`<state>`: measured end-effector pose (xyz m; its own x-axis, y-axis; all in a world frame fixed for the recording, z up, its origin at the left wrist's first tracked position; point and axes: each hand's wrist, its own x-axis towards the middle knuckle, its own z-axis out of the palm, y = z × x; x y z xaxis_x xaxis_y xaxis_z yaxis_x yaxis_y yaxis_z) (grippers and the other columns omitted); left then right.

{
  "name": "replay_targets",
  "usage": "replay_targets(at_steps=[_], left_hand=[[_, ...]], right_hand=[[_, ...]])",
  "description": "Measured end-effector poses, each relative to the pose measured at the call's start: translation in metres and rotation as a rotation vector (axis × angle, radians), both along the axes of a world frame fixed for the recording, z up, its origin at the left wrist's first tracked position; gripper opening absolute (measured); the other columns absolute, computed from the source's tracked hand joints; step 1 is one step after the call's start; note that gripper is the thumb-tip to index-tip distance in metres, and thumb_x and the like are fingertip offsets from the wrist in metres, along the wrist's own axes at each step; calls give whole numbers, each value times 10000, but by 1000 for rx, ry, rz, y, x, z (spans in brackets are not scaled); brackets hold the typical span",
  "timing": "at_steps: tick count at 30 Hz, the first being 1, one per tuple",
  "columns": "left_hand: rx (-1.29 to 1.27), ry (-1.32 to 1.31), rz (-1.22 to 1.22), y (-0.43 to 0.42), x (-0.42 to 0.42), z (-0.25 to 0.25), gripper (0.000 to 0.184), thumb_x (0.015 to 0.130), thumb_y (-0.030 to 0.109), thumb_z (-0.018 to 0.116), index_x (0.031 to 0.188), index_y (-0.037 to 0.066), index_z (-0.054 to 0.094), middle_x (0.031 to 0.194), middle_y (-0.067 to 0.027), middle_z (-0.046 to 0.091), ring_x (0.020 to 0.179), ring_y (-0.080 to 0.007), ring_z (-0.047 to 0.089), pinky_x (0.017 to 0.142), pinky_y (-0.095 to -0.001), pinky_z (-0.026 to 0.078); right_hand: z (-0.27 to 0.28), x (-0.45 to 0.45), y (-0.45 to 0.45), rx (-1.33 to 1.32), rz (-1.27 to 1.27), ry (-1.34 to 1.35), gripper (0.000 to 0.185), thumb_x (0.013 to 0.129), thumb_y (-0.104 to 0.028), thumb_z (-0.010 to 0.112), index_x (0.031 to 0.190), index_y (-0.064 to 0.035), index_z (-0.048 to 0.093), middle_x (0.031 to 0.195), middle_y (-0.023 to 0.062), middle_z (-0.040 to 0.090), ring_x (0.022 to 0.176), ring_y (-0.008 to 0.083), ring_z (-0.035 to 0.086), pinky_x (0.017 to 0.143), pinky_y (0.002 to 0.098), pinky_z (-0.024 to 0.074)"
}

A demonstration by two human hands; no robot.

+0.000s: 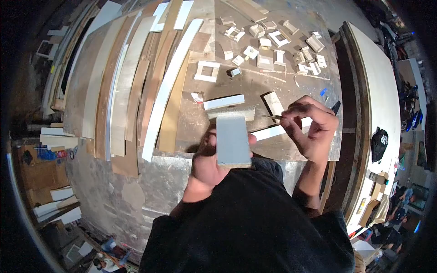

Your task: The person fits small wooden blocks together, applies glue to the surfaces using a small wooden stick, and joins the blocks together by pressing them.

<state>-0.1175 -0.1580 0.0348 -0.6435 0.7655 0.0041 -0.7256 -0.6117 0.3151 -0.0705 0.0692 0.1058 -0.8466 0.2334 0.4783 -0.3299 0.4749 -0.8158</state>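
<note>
My left hand (204, 164) is wrapped round a grey rectangular block (233, 140), held up in front of my body. Across the block's upper end lies a pale, rough-looking strip (232, 113). To the right, my right hand (313, 123) pinches a thin, dark, pointed tool (273, 117), whose tip points left toward the strip. Just beyond the block, a white-faced wooden strip (224, 102) lies on the table. A small wooden piece (273, 105) rests behind the tool, and another white strip (268, 132) runs beneath my right hand.
Long boards (169, 86) lie side by side on the table's left. Many small wooden assemblies (277, 38) are scattered at the back, near a square wooden frame (207, 71). A pale panel (380, 91) stands right, with a black item (379, 144) on it. People (107, 261) appear lower left.
</note>
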Motion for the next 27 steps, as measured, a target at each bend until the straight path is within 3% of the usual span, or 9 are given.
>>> replay_targets(at_steps=[1,3,5,11,17,19,22,25,27], left_hand=[[-2,-2,0,1,-2,-1,712,908,410,648,1417,-8,376,1273,-267,549,1169,-424,573,943,-482,542],[300,-316,-4,6,-8,5,713,920,426,624,1408,-34,382,1249,-322,534,1163,-410,572,932,-475,547],[341,-280,-38,6,-14,2,729,918,436,622,1399,-60,390,1283,-346,499,1159,-385,572,941,-438,546],[508,-177,-85,11,-13,-6,607,923,373,626,1426,91,436,1359,-337,450,1184,-379,564,991,-399,516],[414,-128,-17,22,2,1,590,956,372,548,1420,29,426,1383,-296,457,1246,-436,504,994,-462,507],[386,-72,-21,29,6,4,594,978,374,495,1420,-13,405,1378,-283,468,1260,-456,486,986,-477,508],[313,-53,87,34,10,5,591,984,360,493,1434,-6,382,1364,-280,482,1234,-470,504,966,-485,521],[324,147,-30,44,9,3,558,988,346,497,1425,14,395,1362,-261,492,1205,-478,528,932,-515,538],[183,56,51,50,21,9,563,974,342,532,1416,20,397,1347,-248,509,1193,-475,543,906,-526,549]], right_hand=[[-1,2,0,-38,-15,7,150,687,72,774,804,-5,719,763,72,678,604,87,570,485,214,413],[1,4,-3,-43,-39,9,147,691,75,779,802,0,717,763,74,678,604,86,570,490,214,416],[2,5,-5,-86,-41,49,144,688,58,791,800,-1,723,760,73,676,602,87,569,488,210,412],[13,6,-15,-52,-55,42,144,681,-3,821,800,-18,741,738,59,671,589,95,569,485,210,410],[6,7,-20,-85,-102,127,135,704,-16,815,819,-30,746,743,58,680,550,91,545,466,204,392],[1,10,-17,-90,-91,37,96,741,16,785,822,13,732,784,102,704,602,99,606,485,201,423],[-13,16,-7,-132,-66,45,96,748,25,779,832,11,736,790,108,705,614,95,613,483,195,428],[-13,25,4,-187,-102,41,113,725,15,791,823,-8,740,770,87,690,594,91,586,485,206,419],[-10,31,12,-222,-138,49,133,702,2,808,814,-30,744,750,64,676,568,84,556,480,218,406]])
